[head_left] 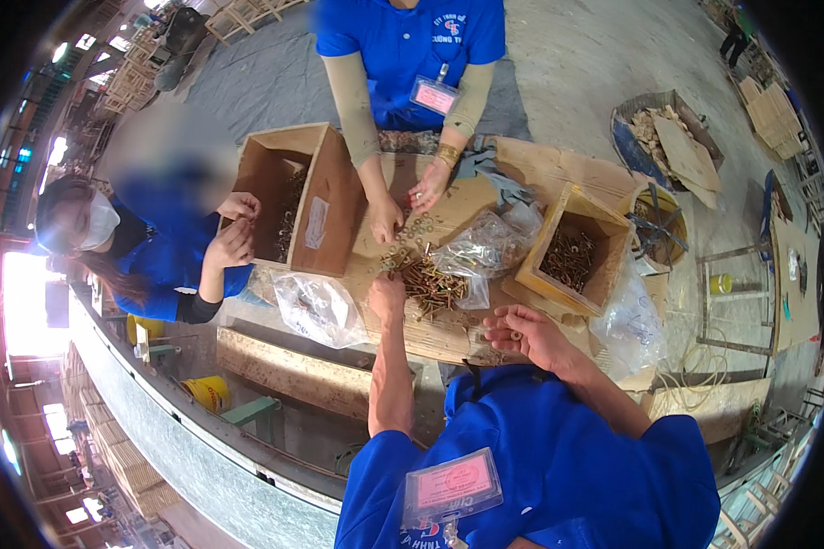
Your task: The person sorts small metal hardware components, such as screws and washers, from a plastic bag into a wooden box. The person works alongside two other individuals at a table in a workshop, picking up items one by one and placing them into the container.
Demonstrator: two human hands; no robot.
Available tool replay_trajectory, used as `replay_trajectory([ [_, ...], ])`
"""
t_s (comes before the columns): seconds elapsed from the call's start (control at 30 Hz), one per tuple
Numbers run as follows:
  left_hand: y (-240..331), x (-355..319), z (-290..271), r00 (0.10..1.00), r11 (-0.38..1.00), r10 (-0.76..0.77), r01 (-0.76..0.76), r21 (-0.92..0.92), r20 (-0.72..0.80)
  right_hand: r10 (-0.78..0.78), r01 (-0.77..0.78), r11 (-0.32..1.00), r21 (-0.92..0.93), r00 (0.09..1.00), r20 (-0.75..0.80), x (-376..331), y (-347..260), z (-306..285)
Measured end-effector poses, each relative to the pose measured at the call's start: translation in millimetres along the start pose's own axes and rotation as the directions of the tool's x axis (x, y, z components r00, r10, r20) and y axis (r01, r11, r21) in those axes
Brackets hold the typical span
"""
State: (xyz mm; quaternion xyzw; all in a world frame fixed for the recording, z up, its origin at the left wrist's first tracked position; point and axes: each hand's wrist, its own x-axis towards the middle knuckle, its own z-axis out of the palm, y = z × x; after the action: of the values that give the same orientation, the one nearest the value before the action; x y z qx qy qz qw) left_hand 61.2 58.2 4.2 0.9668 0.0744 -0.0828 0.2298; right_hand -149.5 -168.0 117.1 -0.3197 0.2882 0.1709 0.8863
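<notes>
My left hand (387, 295) touches the pile of screws (433, 285), fingers narrow; right of the pile, my right hand (525, 333) pinches a small washer (515, 336).

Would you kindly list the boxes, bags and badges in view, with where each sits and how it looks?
Cardboard box: left on the table, brown, tipped on its side, clear sleeve on its wall.
Small box: right, tan, open, holding dark screws.
Clear bag: front left edge, crumpled.
Clear bag: centre, beside the screw pile.
Pink badge: on the facing person's blue shirt.
Pink badge: on the wearer's chest, in clear holder.
</notes>
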Motion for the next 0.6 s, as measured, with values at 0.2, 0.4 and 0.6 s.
replay_trajectory([
  [0.2,-13.0,4.7,-32.1,0.999,0.991,0.01,-0.006,-0.131,0.03,0.014,-0.016,0.997,-0.078,1.0,-0.017,4.5,-6.2,11.2],
  [0.4,52.4,-101.3,-66.9,0.797,0.373,0.601,-0.208,-0.904,0.064,0.094,-0.094,0.996,-0.006,0.995,0.039,18.4,8.5,-0.4],
  [0.6,69.4,-144.3,-77.9,0.728,0.39,0.668,-0.167,-0.906,0.154,0.02,-0.015,0.998,-0.053,0.995,0.101,20.8,5.2,5.4],
])
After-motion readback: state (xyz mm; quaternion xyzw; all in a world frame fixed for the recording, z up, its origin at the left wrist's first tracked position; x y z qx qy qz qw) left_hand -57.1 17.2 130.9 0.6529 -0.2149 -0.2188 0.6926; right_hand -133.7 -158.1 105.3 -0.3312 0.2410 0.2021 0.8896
